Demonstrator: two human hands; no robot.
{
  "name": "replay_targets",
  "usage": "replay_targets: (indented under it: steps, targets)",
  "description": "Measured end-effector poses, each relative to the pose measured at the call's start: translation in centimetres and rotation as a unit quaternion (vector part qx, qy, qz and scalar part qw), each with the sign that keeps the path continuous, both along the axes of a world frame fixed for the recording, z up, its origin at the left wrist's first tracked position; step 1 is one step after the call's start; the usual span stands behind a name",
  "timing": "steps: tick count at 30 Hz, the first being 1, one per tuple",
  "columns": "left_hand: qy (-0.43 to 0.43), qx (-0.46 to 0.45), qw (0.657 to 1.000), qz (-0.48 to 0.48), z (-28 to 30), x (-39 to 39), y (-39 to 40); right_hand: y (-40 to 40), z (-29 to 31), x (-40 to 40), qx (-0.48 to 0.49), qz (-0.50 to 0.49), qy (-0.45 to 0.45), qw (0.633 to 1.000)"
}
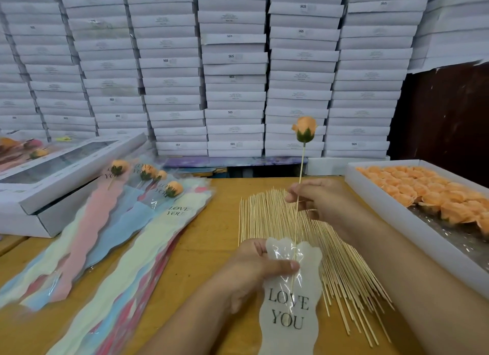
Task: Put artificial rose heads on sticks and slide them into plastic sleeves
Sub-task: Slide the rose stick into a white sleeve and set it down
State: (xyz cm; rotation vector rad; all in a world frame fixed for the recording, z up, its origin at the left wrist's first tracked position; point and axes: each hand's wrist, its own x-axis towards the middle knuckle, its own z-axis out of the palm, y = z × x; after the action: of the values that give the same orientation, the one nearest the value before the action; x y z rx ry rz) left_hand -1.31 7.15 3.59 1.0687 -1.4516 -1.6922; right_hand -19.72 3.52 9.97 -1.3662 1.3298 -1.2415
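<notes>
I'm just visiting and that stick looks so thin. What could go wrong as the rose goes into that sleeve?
The stick is thin, and the right hand pinches it mid-length, so a hard push might bend or snap it. Its lower end is already inside the plastic sleeve that the left hand holds open; the tip could snag or pierce the film. The rose head may catch on the sleeve's mouth and slip off.

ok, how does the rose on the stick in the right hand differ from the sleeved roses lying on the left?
The held rose stands upright in the air, with most of its stick bare and only the lower end in the white sleeve. The sleeved roses lie flat on the table, fully inside their sleeves. The right hand pinches the held rose's stick; no hand touches the sleeved roses. Both kinds have orange heads with green bases.
</notes>
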Motion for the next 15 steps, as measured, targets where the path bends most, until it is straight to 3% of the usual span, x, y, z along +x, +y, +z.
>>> replay_targets:
  steps: [9,15]
  targets:
    - [0.097,0.009,0.995,0.024,0.9,0.2,0.4,1.4,-3.0,0.3,0.022,0.054,0.047,0.997]
    - [0.078,0.014,0.997,0.020,0.5,0.1,0.5,0.9,-2.0,0.0,0.026,0.032,0.011,0.999]
